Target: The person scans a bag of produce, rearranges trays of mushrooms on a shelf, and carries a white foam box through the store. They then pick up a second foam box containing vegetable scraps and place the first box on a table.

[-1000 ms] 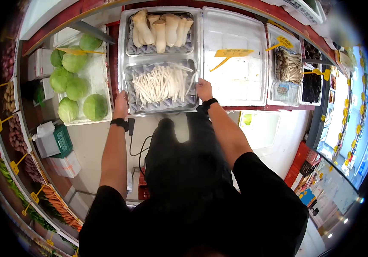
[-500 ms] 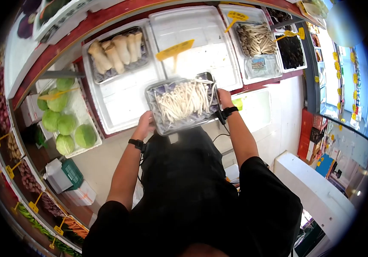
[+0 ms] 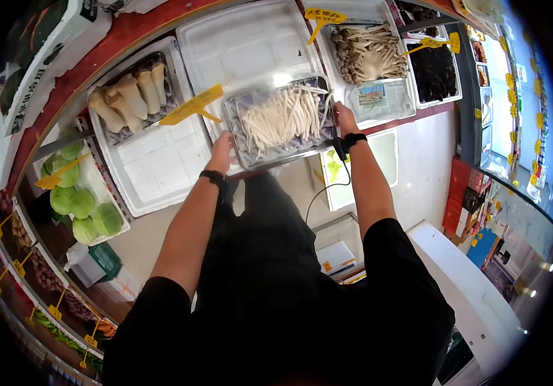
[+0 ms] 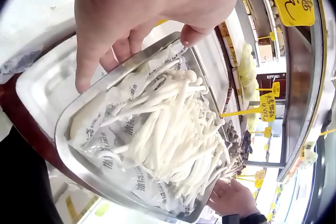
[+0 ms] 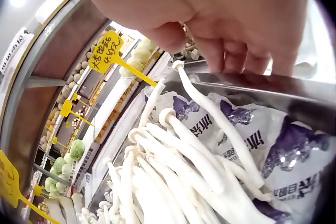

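A steel tray (image 3: 283,158) of slender white mushrooms (image 3: 281,122) on printed ice packs (image 5: 294,155) is held between both hands. My left hand (image 3: 222,153) grips its left side, fingers along the outside of the rim and thumb near the far corner in the left wrist view. On the opposite side, my right hand (image 3: 345,119) holds the rim, its fingers bent over the outer edge in the right wrist view. The tray overlaps the near part of a white foam box (image 3: 244,38) in the head view.
To the left, another foam box (image 3: 154,183) holds a tray of thick king oyster mushrooms (image 3: 128,100) beside a yellow price sign (image 3: 193,106). Brown mushrooms (image 3: 369,55) sit in the box at right. Green cabbages (image 3: 82,202) lie far left; a shelf edge (image 3: 122,42) runs behind.
Both hands have lifted the white-mushroom tray out of the left foam box and carried it right, over the middle box. The king oyster mushrooms stay in the left box; the head view has shifted.
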`<state>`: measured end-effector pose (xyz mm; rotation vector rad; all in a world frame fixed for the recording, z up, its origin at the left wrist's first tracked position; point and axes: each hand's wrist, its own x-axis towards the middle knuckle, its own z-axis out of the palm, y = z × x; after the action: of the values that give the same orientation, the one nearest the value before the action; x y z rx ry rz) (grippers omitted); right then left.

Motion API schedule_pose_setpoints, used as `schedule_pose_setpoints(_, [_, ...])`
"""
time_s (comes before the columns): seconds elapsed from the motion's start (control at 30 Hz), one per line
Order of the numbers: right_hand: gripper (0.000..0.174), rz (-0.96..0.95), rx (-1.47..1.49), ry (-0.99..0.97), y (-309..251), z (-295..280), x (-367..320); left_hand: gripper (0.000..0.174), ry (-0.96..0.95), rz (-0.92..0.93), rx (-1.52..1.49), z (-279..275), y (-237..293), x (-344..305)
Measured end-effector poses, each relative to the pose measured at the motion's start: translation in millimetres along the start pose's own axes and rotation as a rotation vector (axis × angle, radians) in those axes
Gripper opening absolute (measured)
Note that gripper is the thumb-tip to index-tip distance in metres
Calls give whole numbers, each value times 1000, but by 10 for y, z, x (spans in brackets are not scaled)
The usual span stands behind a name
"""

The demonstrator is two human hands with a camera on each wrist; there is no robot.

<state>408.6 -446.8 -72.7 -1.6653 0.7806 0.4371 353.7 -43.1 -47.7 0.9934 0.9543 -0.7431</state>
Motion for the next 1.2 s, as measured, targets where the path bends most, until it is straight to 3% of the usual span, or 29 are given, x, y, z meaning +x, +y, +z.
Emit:
schedule_pose_setpoints(0.1, [34, 8, 54, -79, 15, 67, 331, 21, 25, 20, -21, 20, 82, 109])
schedule_pose_setpoints(0.27, [36, 125, -69, -30, 295, 220, 792, 25, 123, -11, -28, 2, 87, 300])
schedule_pose_setpoints(0.33, [36, 136, 12, -9, 307, 274, 741, 29, 148, -41, -50, -126, -60, 513])
schedule_pose_setpoints(0.4, [36, 153, 125, 5, 360, 304, 694, 31, 42, 78, 43, -214, -256, 550])
schedule_pose_setpoints(0.43, [37, 154, 111, -16, 388, 285, 705, 33, 34, 39, -22, -225, -281, 551])
schedule_pose_setpoints(0.5, [38, 24, -96, -51, 457, 228, 753, 34, 36, 7, -92, -246, -377, 531])
schedule_pose_setpoints(0.53, [39, 22, -61, -38, 343, 264, 628, 34, 40, 22, -94, -257, -416, 544])
schedule_pose_setpoints(0.57, [50, 6, -125, 12, 217, 333, 516, 34, 41, 40, -95, -279, -429, 563])
schedule_pose_setpoints(0.6, [49, -24, -171, 38, 171, 346, 447, 33, -1, 69, -73, -299, -420, 506])
schedule_pose_setpoints(0.73, [46, -120, -480, 73, 56, 350, 301, 33, -133, 254, 247, -366, -336, 327])
schedule_pose_setpoints(0.8, [45, -175, -561, 156, 180, 338, 322, 39, -255, 342, 584, -495, -178, 220])
schedule_pose_setpoints(0.83, [45, -208, -601, 198, 145, 388, 297, 40, -206, 215, 481, -468, -44, 112])
schedule_pose_setpoints(0.87, [41, -271, -466, 402, 170, 472, 199, 41, -156, 87, 372, -448, 77, -12])
schedule_pose_setpoints(0.9, [33, -398, -520, 509, 154, 496, 113, 42, -105, -39, 259, -475, 150, -118])
schedule_pose_setpoints(0.97, [25, -497, -447, 697, 86, 629, -150, 41, -117, -9, 224, -786, 169, -208])
schedule_pose_setpoints(1.03, [20, -470, -366, 458, 23, 859, -486, 39, -56, 33, 178, -1091, 202, -379])
schedule_pose_setpoints(1.1, [18, -570, -472, 224, 26, 1174, -829, 33, 49, 110, 79, -1545, 136, -411])
schedule_pose_setpoints(1.13, [19, -574, -385, 77, -32, 1390, -1073, 31, 104, 139, 36, -1822, 107, -383])
schedule_pose_setpoints(1.2, [23, -434, -223, -267, 5, 1830, -1428, 24, 271, 175, -45, -2336, 98, -347])
